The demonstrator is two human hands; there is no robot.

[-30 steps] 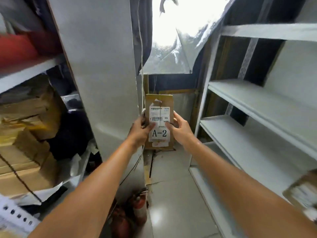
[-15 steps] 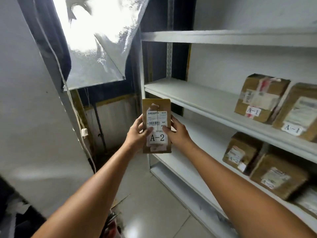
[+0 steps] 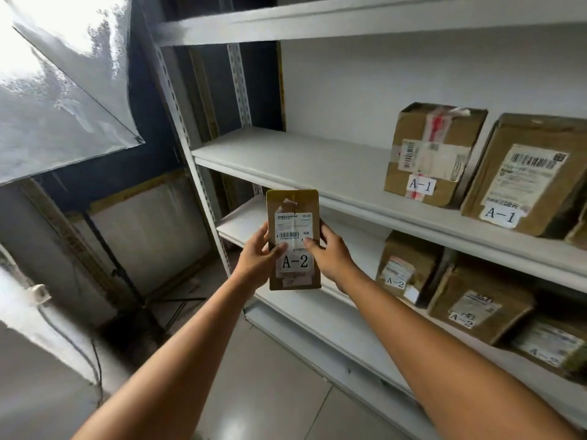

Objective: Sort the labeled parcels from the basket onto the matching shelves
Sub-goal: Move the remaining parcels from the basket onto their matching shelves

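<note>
Both hands are clamping 1 flat brown parcel [image 3: 293,239] upright in the air before the lower shelf [image 3: 241,223], left hand [image 3: 257,258] and right hand [image 3: 330,255] pinching opposite edges, thumbs pressing its white label reading "A-2". Behind, A-1 boxes [image 3: 432,154] are sitting on the upper shelf [image 3: 286,154], with A-2 boxes [image 3: 479,306] below. Compared with 0.5 s ago, the grip is staying unchanged and the shelves are looming closer. A barcode sticker and tape scraps are covering the parcel's face.

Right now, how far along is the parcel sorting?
Done: A-1 parcels stand on the upper shelf, A-2 parcels on the lower shelf. In hand: the left hand and right hand grip the held parcel, labelled A-2. Left: setting it on the lower shelf; the basket is out of view, so what remains is unknown.
</note>
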